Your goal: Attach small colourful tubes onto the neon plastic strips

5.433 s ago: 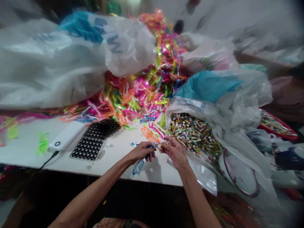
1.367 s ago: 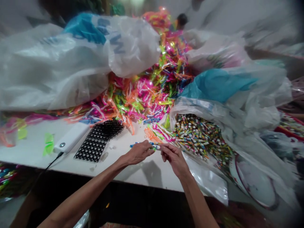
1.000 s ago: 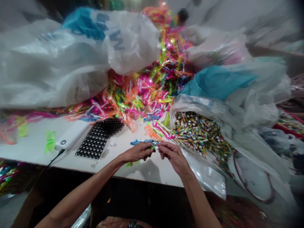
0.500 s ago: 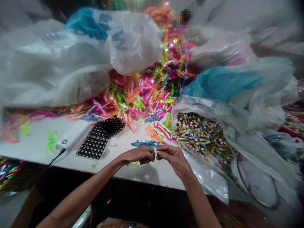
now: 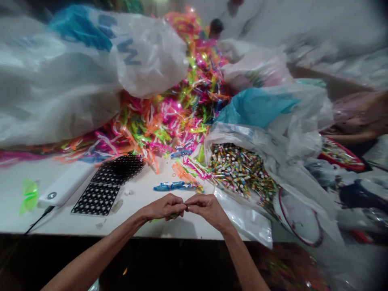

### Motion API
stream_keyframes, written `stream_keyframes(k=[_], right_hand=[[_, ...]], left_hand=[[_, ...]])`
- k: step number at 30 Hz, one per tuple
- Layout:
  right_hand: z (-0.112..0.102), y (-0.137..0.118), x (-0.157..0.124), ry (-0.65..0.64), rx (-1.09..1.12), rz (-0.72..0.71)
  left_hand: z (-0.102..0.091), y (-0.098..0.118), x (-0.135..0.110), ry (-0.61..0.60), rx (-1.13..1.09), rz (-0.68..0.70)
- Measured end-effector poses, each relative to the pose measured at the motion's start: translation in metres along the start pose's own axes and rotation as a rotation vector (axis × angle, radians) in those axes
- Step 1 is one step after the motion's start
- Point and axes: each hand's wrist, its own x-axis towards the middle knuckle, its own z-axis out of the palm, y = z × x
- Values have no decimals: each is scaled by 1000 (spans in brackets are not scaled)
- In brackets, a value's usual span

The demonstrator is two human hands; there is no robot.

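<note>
My left hand [image 5: 168,207] is closed with the knuckles up. A bright green plastic piece [image 5: 173,216] peeks out beneath its fingers, mostly hidden. Thumb and fingertips of my right hand [image 5: 206,206] are pinched together against the left fingertips; whatever sits between them is too small to make out. Both hands are just above the white table [image 5: 136,226], near its front edge. Behind them lies a blue see-through plastic piece [image 5: 169,186] with several tiny coloured bits at its right end.
A colourful heap of plastic pieces [image 5: 163,117] rises behind, between large white bags [image 5: 75,81]. An open bag at right holds small multicoloured sticks [image 5: 239,169]. Nearby are a red-rimmed bowl [image 5: 300,218], clear plastic sheet [image 5: 248,214], black perforated tray [image 5: 97,198], and white corded box [image 5: 66,182].
My view has turned right, so the table things appear farther left. The small white bit seen between my fingertips is now hidden, and my hands have drawn closer together.
</note>
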Motion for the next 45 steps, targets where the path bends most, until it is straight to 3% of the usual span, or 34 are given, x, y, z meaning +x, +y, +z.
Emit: stream_keyframes(k=[2,5,6,7,9,11,14,16,19,21,25,28,31,36,45], right_hand=[[-15,8,9,58,-47,-14],[-56,24,27,332,-236,-21],[-73,30,33,466,-420,-34],[-88,38,39,517,-662,-38],[-113,53,50,514,-1061,-5],[-126,67,58,438,-1284,-21],[-123,72,61,404,-1402,-69],[-112,64,58,465,-1315,-64],[-89,45,50,594,-900,-66],[-71,31,43,585,-509,-80],[-33,2,28,457,21,-61],[-17,-16,21,413,165,-90],[-14,-25,15,325,174,-89],[-16,-24,3,160,113,-34],[-17,-30,-9,69,131,-1]], left_hand=[[-6,5,13,72,264,87],[-28,15,33,253,733,207],[-38,16,37,328,846,198],[-51,16,37,398,948,166],[-78,11,31,494,1148,79],[-102,1,20,515,1346,9],[-125,-18,7,457,1516,3],[-130,-25,8,415,1539,59],[-123,-20,16,460,1470,178],[-111,-6,22,554,1305,259],[-73,31,28,652,643,319],[-38,47,27,471,28,219],[-13,49,21,225,-290,138],[2,44,8,63,-353,110],[4,48,-4,68,-230,6]])
